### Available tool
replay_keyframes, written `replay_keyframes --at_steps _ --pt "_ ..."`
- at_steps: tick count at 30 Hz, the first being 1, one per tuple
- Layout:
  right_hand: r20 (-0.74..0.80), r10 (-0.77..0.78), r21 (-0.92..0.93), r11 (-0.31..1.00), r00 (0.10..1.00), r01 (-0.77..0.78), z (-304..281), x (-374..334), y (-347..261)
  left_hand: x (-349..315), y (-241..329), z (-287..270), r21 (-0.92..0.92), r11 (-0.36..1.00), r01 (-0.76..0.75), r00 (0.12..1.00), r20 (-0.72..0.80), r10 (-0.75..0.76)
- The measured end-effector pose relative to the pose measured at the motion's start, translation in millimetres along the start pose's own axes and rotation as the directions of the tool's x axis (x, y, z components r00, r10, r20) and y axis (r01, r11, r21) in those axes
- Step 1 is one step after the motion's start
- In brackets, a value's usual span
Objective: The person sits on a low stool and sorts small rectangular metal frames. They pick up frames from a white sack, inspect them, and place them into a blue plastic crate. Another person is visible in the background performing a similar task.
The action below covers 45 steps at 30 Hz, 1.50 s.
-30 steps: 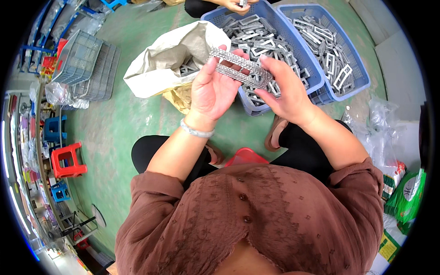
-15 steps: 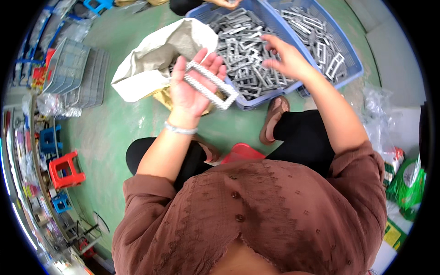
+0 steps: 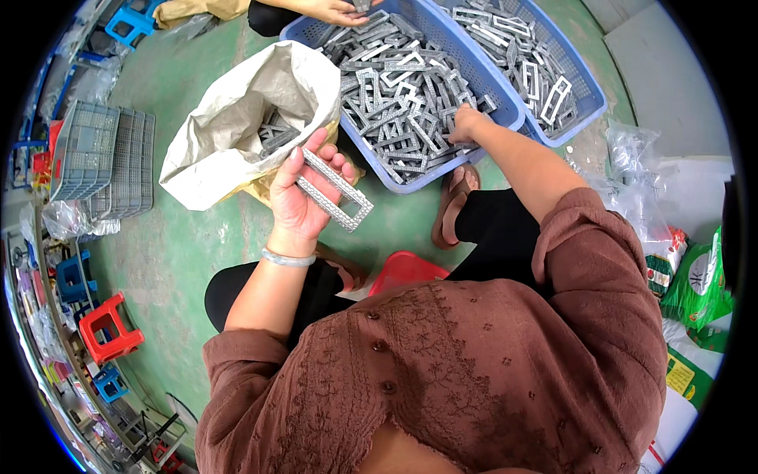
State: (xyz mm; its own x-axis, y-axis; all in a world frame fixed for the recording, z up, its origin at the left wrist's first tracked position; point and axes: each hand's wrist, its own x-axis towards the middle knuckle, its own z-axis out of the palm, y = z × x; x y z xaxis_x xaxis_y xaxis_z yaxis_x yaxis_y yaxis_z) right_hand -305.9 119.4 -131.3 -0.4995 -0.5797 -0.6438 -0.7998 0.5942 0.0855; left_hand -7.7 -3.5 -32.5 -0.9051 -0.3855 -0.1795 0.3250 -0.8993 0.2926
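Note:
My left hand holds a grey rectangular frame with textured bars and a long open middle, thumb and fingers closed round its far end. My right hand is down at the right side of the nearer blue basket, which is heaped with many such grey frames. Its fingers are curled down among the pieces; what they grip is hidden. Left of the basket stands an open white woven sack, with some grey frames inside. My left hand is in front of its right rim.
A second blue basket of frames adjoins the first. Another person's hand holds a grey piece at the far edge. Grey crates, a red stool and shelves are at left, plastic bags at right.
My right hand has lowered from above the basket onto the frames. The left hand, still with its frame, has come nearer and its fingers have curled in. The view has shifted.

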Motion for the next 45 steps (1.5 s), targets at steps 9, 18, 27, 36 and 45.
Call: replay_keyframes --at_steps 9,18,27,36,45 --pt "0.101 0.027 0.751 0.654 0.994 -0.094 -51.8 -30.5 48.5 -4.7 -2.6 -4.5 0.077 0.996 0.034 0.999 -0.032 -0.032" --pt "-0.352 -0.500 0.895 0.067 0.791 0.441 -102.2 -155.5 -26.2 -7.9 -8.1 17.5 0.106 0.993 0.056 0.998 -0.048 -0.051" --pt "-0.648 -0.457 0.615 0.159 0.610 0.772 -87.4 -183.7 -73.0 -23.4 -3.8 33.3 0.228 0.972 -0.051 0.998 -0.031 0.060" --pt "-0.694 -0.404 0.642 0.027 0.596 0.766 -84.7 -178.0 -76.0 -21.9 1.1 30.3 0.191 0.970 -0.151 0.988 0.002 0.154" --pt "-0.363 -0.524 0.931 -0.241 0.771 0.274 -84.6 -177.9 -72.9 -21.1 8.8 33.5 0.255 0.946 -0.199 0.978 0.117 0.175"
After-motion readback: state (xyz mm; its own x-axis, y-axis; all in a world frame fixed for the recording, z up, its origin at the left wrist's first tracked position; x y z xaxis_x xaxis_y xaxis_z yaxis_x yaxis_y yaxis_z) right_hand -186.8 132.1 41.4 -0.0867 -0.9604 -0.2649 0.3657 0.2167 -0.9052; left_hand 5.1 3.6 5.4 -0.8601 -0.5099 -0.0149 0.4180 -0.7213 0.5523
